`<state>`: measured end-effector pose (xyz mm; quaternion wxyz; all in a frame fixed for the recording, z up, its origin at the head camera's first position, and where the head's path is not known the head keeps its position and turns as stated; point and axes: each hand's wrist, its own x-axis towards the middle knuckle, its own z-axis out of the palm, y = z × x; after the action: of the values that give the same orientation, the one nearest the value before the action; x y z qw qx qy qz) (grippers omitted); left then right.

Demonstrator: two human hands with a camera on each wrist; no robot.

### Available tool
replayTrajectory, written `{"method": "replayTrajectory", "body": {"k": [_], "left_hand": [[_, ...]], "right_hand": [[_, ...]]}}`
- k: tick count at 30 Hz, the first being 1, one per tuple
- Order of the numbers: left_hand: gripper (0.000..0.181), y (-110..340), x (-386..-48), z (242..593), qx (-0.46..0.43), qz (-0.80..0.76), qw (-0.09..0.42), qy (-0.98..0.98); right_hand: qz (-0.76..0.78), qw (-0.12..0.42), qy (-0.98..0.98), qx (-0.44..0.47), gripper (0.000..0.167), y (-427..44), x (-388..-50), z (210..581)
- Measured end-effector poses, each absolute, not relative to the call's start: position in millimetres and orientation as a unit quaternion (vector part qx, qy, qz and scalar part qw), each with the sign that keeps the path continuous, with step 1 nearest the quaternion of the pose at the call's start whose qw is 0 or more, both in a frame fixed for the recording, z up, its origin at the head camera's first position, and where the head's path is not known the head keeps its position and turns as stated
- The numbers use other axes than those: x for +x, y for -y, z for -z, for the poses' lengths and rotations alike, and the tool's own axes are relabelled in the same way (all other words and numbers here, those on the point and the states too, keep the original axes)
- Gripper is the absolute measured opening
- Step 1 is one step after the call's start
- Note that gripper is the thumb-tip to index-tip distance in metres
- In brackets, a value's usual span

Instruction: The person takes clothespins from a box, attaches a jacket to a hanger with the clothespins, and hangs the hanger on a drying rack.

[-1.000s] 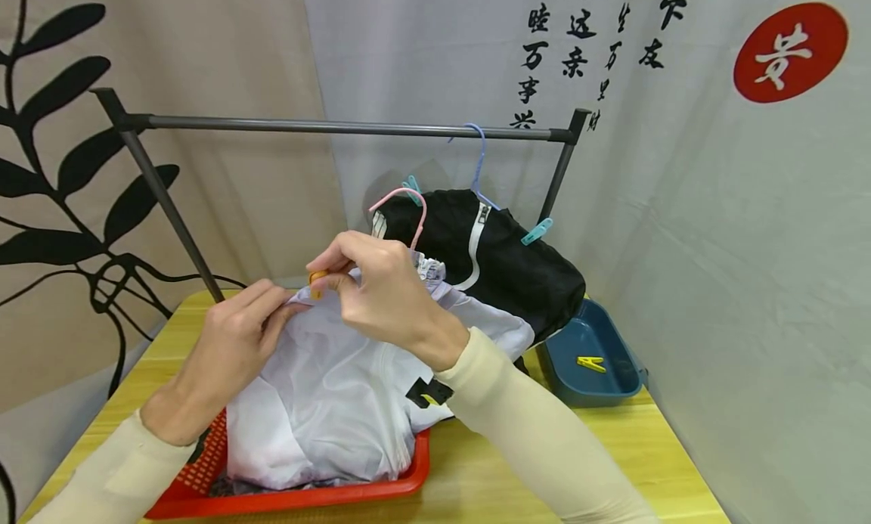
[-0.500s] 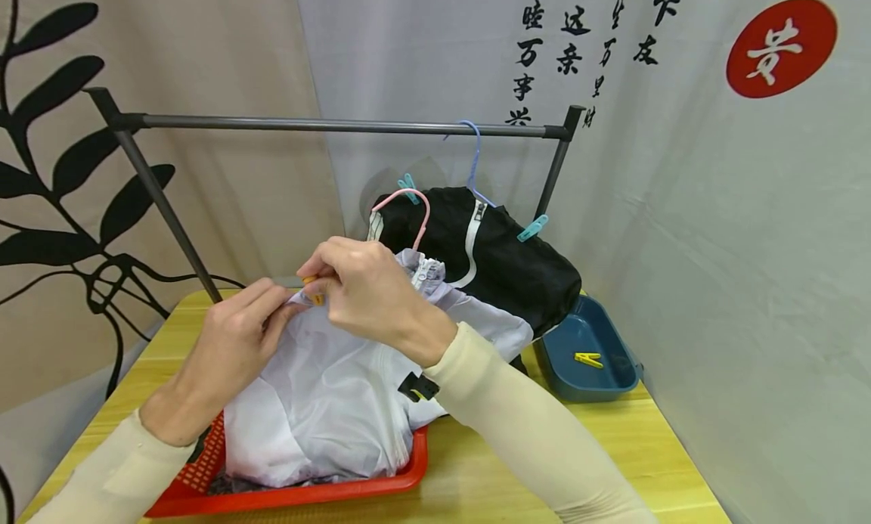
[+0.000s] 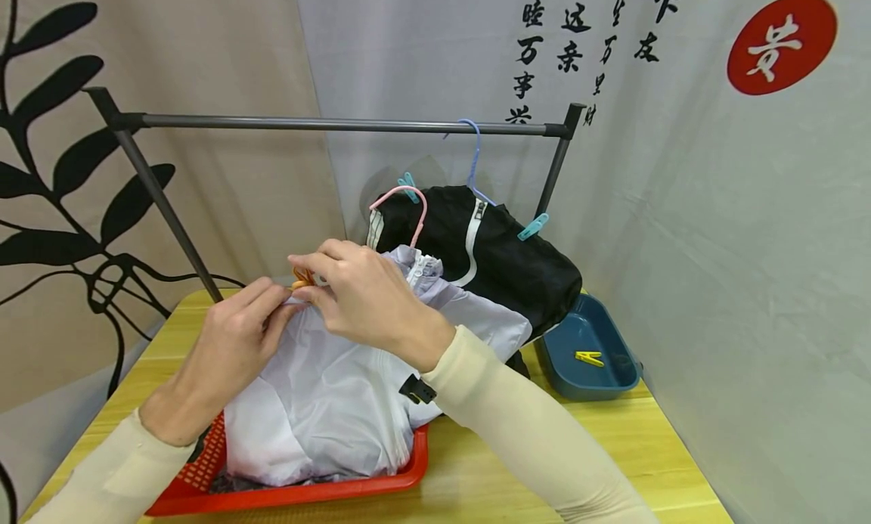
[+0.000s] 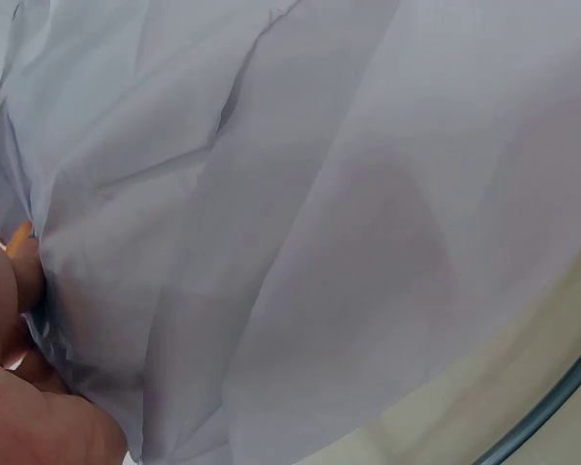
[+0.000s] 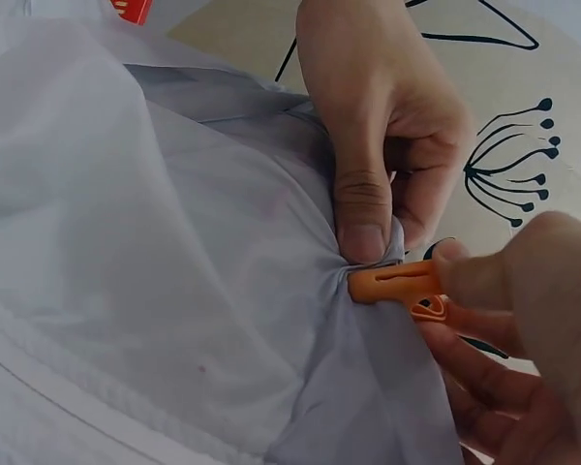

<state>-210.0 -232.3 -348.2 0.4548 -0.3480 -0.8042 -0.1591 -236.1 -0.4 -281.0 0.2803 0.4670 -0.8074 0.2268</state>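
Note:
A white zip-up jacket [image 3: 327, 403] hangs over the red basket, with a pink hanger [image 3: 423, 215] hook rising from its collar. My left hand [image 3: 234, 339] pinches the fabric at the jacket's left shoulder. Just right of it, my right hand [image 3: 370, 297] holds an orange clothespin [image 5: 392, 284] between thumb and fingers. In the right wrist view the clothespin's tip lies on the gathered cloth edge, right below the left thumb. Cloth fills most of the left wrist view, and the hanger's arms are hidden inside the jacket.
A black garment [image 3: 517, 259] hangs by a blue hanger [image 3: 474, 161] from the rack's bar [image 3: 306, 123], with teal clothespins on it. A blue tray [image 3: 585, 388] holding a yellow clothespin [image 3: 589, 358] stands at right. The red basket [image 3: 306, 497] sits at the table's front.
My right hand has shifted slightly left, toward the left hand. The orange clothespin has turned from pointing downward to lying flatter. My left hand stays on the shoulder cloth.

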Motion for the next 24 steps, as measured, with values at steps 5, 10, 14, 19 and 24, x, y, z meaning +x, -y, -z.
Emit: {"method": "replayTrajectory", "body": {"k": [5, 10, 14, 19, 24], "left_hand": [[0.055, 232.7, -210.3, 348.2, -0.345, 0.152, 0.451, 0.809], [0.055, 231.5, -210.6, 347.9, -0.343, 0.154, 0.453, 0.808], [0.055, 231.4, -211.3, 348.2, -0.343, 0.16, 0.456, 0.805], [0.056, 232.4, -211.2, 349.5, -0.34, 0.164, 0.454, 0.807], [0.056, 233.5, -211.3, 350.9, -0.338, 0.17, 0.45, 0.809]], "right_hand": [[-0.218, 0.293, 0.807, 0.464, 0.04, -1.5, -236.5, 284.5], [-0.214, 0.305, 0.804, 0.463, 0.046, -4.2, -236.0, 287.7], [-0.213, 0.322, 0.799, 0.461, 0.046, -7.2, -234.4, 289.1], [-0.204, 0.342, 0.794, 0.459, 0.036, -12.1, -231.0, 291.1], [-0.199, 0.355, 0.796, 0.449, 0.029, -19.5, -227.8, 294.9]]}}
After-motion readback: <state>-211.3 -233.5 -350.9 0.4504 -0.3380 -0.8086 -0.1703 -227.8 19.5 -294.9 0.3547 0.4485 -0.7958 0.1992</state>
